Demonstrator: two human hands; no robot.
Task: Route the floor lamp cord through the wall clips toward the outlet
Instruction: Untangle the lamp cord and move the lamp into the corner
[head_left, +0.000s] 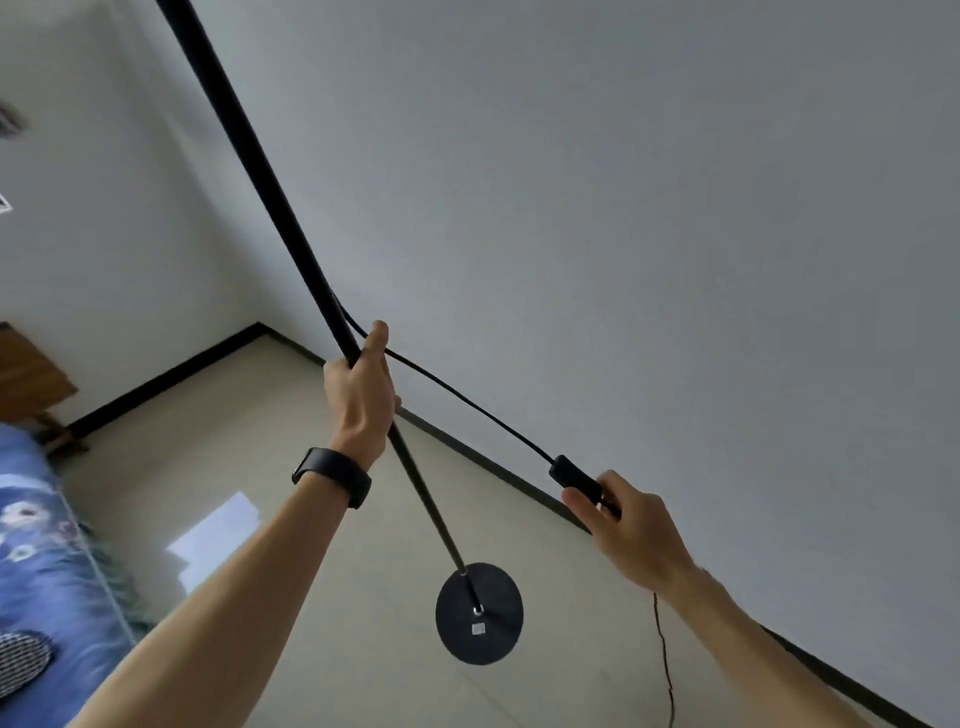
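Note:
A black floor lamp pole (260, 161) runs from the top left down to its round black base (479, 613) on the floor. My left hand (361, 395), with a black band at the wrist, is shut around the pole at mid height. The black lamp cord (467, 402) leaves the pole just above that hand and sags right to an inline switch (574, 475). My right hand (634, 535) grips the cord at the switch. Below that hand the cord (665, 660) hangs down to the floor. No wall clips or outlet are in view.
A plain grey wall (623, 208) fills the right side, with a dark baseboard (519, 483) along the beige floor (322, 649). A bed with blue patterned bedding (41, 561) lies at the lower left, with a wooden piece of furniture (26, 374) behind it.

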